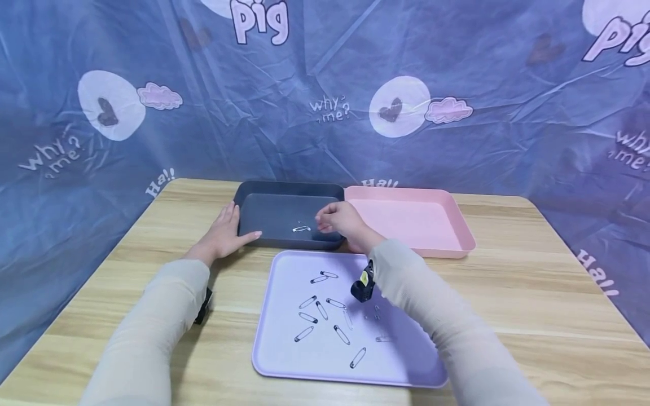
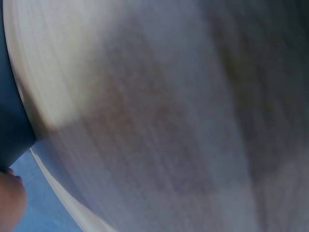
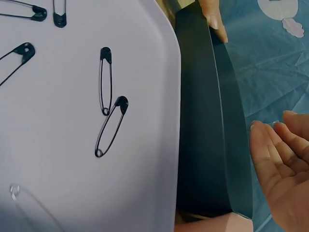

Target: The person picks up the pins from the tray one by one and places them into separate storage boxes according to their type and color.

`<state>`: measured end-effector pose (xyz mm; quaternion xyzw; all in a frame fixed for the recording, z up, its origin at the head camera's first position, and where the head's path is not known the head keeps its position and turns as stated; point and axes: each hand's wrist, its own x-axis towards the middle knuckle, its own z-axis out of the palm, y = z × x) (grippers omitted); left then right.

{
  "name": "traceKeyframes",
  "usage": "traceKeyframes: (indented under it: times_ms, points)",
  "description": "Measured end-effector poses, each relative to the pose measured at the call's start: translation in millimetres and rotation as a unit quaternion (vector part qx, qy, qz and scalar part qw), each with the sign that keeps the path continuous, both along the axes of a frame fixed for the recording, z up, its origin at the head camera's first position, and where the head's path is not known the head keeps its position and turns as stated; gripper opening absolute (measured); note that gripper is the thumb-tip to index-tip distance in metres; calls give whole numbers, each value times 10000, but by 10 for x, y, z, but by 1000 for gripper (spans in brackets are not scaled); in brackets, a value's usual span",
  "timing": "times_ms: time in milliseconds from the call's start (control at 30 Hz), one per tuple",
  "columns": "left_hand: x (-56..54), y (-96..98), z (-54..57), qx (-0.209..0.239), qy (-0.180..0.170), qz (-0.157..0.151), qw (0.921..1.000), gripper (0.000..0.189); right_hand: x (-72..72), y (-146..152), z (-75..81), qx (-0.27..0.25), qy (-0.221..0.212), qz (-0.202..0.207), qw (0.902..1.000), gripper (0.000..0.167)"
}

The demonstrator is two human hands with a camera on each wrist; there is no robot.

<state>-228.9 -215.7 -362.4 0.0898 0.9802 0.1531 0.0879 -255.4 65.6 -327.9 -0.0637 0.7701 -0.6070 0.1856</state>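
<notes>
My left hand (image 1: 223,234) rests on the left rim of a dark grey tray (image 1: 284,188), thumb stretched along its front edge. Over the right part of that tray hovers my right hand (image 1: 342,220). Its fingers bend loosely, and in the right wrist view the right hand (image 3: 285,166) shows nothing between thumb and fingertips. A silver safety pin (image 1: 301,229) lies inside the dark tray, just left of those fingers. On a lilac tray (image 1: 304,372) are several black-headed safety pins (image 1: 342,335) and a few silver safety pins (image 1: 347,319), partly in the arm's shadow.
A pink tray (image 1: 406,211) stands against the dark tray's right side. All three trays sit on a wooden table (image 1: 533,293), with the lilac one nearest me. Behind the table hangs a blue printed cloth (image 1: 254,124).
</notes>
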Motion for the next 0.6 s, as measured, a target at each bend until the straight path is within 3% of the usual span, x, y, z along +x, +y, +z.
traceKeyframes:
  times_ms: [433,600]
  points:
    - [10,2,-5,27,87,-47,9999,102,166,218,96,48,364,392,9986,16]
    - [3,-6,-13,13,111,-57,9999,102,251,261,119,-73,227,504,9984,19]
